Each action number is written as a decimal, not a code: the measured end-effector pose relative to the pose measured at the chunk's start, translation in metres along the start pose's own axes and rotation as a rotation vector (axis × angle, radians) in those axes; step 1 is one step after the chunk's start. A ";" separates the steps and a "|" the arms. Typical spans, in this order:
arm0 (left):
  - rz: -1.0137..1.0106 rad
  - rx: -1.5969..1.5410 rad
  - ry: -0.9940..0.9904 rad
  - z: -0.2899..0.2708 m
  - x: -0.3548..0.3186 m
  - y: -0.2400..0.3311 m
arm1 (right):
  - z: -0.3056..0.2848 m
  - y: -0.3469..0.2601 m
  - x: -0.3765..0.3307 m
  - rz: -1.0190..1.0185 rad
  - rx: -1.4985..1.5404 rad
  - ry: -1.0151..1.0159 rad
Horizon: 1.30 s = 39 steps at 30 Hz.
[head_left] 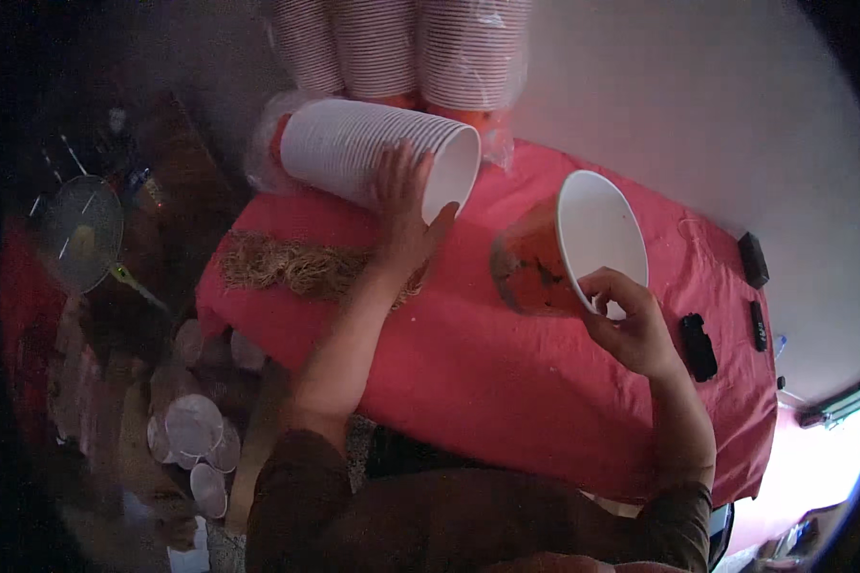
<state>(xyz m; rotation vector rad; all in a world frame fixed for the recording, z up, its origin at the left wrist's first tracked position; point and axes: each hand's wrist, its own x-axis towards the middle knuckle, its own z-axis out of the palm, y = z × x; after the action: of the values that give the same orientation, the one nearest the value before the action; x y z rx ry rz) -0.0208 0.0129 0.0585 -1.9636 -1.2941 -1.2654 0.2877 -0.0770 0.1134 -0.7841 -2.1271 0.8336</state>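
A stack of nested paper buckets point(354, 148), white-rimmed with an orange base end, lies on its side on a red cloth. My left hand point(409, 205) rests against its open end, fingers stretched along the rims and thumb by the mouth of the front bucket. To the right, a single orange paper bucket point(535, 263) with dark markings and a white inside is tilted, its mouth facing right. My right hand point(626, 320) pinches its lower rim, thumb outside and fingers reaching over the edge. Below my left hand lies a bundle of tan straw-like fibre point(296, 265), partly covered by my forearm.
Tall stacks of more buckets point(377, 53) in clear plastic stand at the back. A dark phone-like object point(698, 347) and a black block point(753, 260) lie at the right on the red cloth point(506, 401). Clear tubs point(194, 427) and a strainer point(84, 234) are at the left.
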 end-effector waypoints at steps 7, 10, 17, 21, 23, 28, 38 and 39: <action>0.152 -0.334 -0.081 -0.028 -0.003 0.064 | 0.001 0.005 0.004 -0.025 0.000 0.032; 0.250 -0.426 -0.078 -0.029 -0.014 0.080 | 0.002 0.005 0.004 -0.010 -0.007 0.025; 0.378 -0.561 -0.122 -0.027 -0.019 0.095 | 0.003 0.003 0.004 -0.043 0.014 0.058; 0.374 -0.602 -0.238 -0.011 -0.027 0.097 | 0.005 0.001 0.005 -0.030 0.000 0.035; 0.360 -0.594 -0.258 -0.007 -0.026 0.099 | 0.004 0.003 0.005 -0.024 0.013 0.034; 0.376 -0.611 -0.225 -0.012 -0.022 0.103 | 0.002 0.005 0.004 -0.029 0.013 0.042; 0.331 -0.608 -0.139 -0.024 -0.023 0.086 | 0.003 0.006 0.003 0.032 -0.041 0.077; 0.262 -0.580 -0.180 -0.028 -0.018 0.080 | 0.003 0.005 0.003 0.035 -0.042 0.080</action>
<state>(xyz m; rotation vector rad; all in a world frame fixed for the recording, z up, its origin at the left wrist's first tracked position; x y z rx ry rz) 0.0356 -0.0528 0.0641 -2.5942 -0.7474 -1.4660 0.2850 -0.0724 0.1091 -0.8649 -2.0708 0.7655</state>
